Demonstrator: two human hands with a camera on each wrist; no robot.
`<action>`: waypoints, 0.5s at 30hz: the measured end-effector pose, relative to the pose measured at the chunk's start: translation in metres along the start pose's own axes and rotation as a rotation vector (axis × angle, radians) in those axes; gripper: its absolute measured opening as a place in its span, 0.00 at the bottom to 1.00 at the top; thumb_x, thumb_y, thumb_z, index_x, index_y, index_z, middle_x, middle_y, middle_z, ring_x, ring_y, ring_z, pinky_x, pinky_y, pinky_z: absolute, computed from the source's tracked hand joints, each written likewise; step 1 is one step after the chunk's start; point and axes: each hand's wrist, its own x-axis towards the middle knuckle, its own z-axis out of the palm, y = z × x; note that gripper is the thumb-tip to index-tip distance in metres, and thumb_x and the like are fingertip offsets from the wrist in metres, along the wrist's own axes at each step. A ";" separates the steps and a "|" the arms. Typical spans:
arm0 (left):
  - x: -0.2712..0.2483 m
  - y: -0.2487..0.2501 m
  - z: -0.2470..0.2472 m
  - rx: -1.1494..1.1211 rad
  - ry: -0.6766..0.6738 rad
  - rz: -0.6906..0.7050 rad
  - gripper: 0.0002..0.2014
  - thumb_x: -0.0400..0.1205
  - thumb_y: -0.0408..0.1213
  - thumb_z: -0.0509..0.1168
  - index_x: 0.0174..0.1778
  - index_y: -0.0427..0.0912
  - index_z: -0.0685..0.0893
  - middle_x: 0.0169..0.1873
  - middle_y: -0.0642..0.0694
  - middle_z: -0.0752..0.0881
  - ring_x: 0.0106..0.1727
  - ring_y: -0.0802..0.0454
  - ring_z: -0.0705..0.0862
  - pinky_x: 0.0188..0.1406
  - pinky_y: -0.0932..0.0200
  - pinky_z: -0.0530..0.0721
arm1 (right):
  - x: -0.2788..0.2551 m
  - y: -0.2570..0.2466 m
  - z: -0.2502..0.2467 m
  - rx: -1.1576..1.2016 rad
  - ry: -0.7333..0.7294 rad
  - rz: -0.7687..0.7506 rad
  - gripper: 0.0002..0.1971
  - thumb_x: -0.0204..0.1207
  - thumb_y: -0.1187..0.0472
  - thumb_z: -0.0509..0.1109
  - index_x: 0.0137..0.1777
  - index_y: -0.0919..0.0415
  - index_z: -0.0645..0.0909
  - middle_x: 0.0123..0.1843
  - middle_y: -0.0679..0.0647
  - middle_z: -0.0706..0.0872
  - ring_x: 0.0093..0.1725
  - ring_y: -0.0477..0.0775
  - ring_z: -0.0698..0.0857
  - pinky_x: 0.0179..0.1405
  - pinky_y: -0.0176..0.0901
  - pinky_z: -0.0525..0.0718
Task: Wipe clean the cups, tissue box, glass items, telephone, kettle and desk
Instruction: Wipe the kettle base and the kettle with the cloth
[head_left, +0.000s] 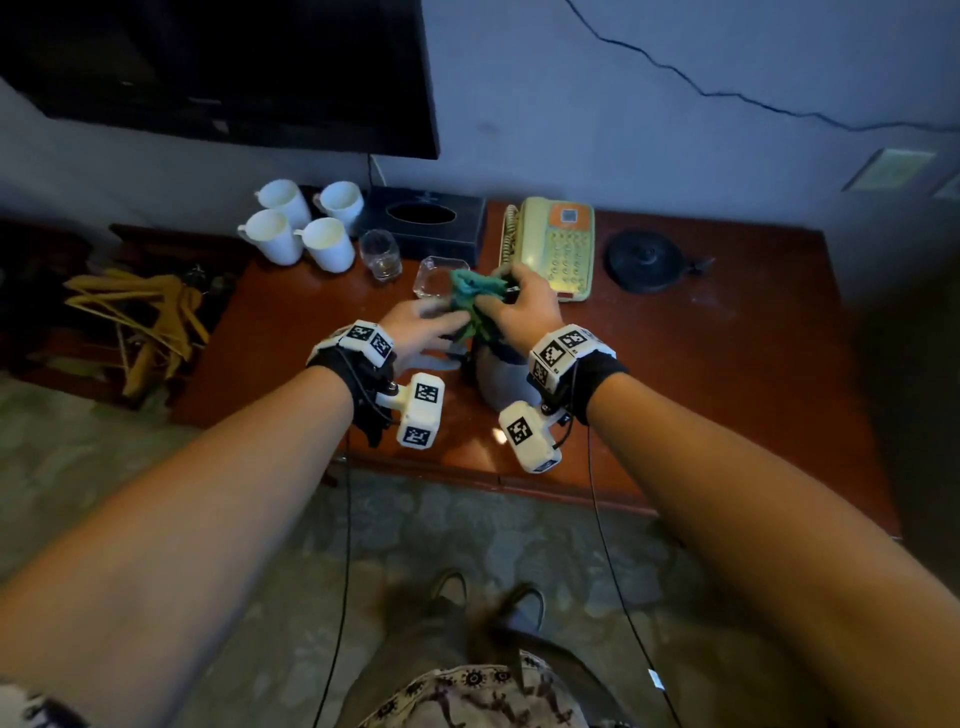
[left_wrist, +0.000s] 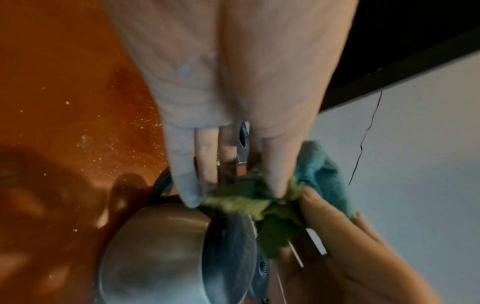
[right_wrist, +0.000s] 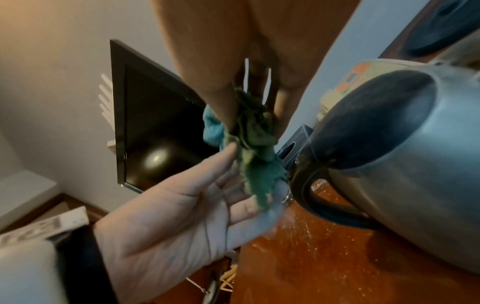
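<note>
A person stands at a reddish wooden desk (head_left: 701, 364), both hands meeting over a steel kettle (head_left: 501, 382) that sits near the desk's front edge. The right hand (head_left: 522, 306) pinches a bunched green-and-blue cloth (head_left: 475, 299) between curled fingers and thumb above the kettle's dark lid (right_wrist: 374, 123). The left hand (head_left: 423, 327) is spread flat, fingers straight, their tips touching the hanging part of the cloth just beside the kettle's black handle (right_wrist: 319, 202).

Along the back edge, against the wall, four white cups (head_left: 304, 226) cluster at the left corner, a black tissue box (head_left: 423, 223) just beside them, then a pale yellow telephone (head_left: 558, 247) and the kettle's round black base (head_left: 644, 260). A drinking glass (head_left: 382, 254) and a clear glass ashtray (head_left: 439, 275) stand in front of the tissue box, close behind the hands.

The right half of the desktop lies open between the kettle, the base and the right edge; pale specks dot the wood near the kettle. A dark television (head_left: 218, 67) hangs on the wall above the cups. Beyond the desk's left edge, yellow clothes hangers (head_left: 140, 317) lie in a heap on a lower surface.
</note>
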 end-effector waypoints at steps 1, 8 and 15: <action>0.000 -0.004 -0.001 -0.007 0.033 0.047 0.15 0.84 0.30 0.69 0.68 0.39 0.83 0.54 0.37 0.89 0.51 0.41 0.89 0.45 0.49 0.91 | 0.001 -0.003 0.004 -0.044 -0.062 -0.015 0.09 0.73 0.65 0.76 0.48 0.54 0.81 0.47 0.52 0.88 0.49 0.54 0.87 0.54 0.50 0.87; 0.014 -0.033 -0.023 0.189 0.361 0.042 0.06 0.82 0.24 0.67 0.45 0.39 0.86 0.47 0.36 0.89 0.42 0.42 0.89 0.30 0.53 0.91 | 0.010 0.011 -0.008 -0.384 -0.129 -0.028 0.20 0.75 0.58 0.74 0.68 0.56 0.82 0.62 0.49 0.82 0.60 0.51 0.82 0.65 0.43 0.79; 0.032 -0.050 -0.018 0.497 0.472 -0.043 0.08 0.81 0.28 0.71 0.52 0.44 0.84 0.49 0.37 0.88 0.28 0.52 0.86 0.13 0.65 0.80 | 0.010 0.053 -0.006 -0.594 -0.178 -0.005 0.34 0.69 0.50 0.75 0.76 0.55 0.75 0.75 0.57 0.76 0.74 0.62 0.72 0.77 0.52 0.67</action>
